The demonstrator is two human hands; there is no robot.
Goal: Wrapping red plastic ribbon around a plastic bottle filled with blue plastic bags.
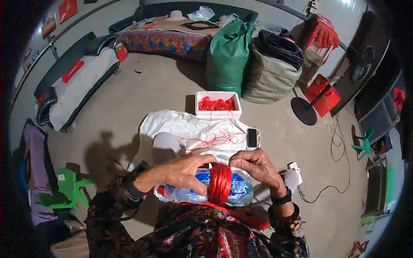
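Observation:
A clear plastic bottle (241, 189) with a blue label lies sideways across my lap. Red cord (220, 185) is wound in a thick band round its middle. My left hand (183, 174) grips the bottle left of the band, thumb on the near side and fingers over the far side. At the band's upper right edge, my right hand (256, 168) is closed in a pinch on the red cord; the strand between the fingertips is hardly visible. Loose red strands (215, 138) trail over a white cloth (159, 122) toward a white foam box (218, 115) holding red cord.
A black phone (252, 138) lies on the cloth's right side. Beyond stand a green sack (230, 56) and a pale sack (271, 77). A fan (304, 111) and a loose cable (344, 172) are at right. A green chair (69, 189) stands at left.

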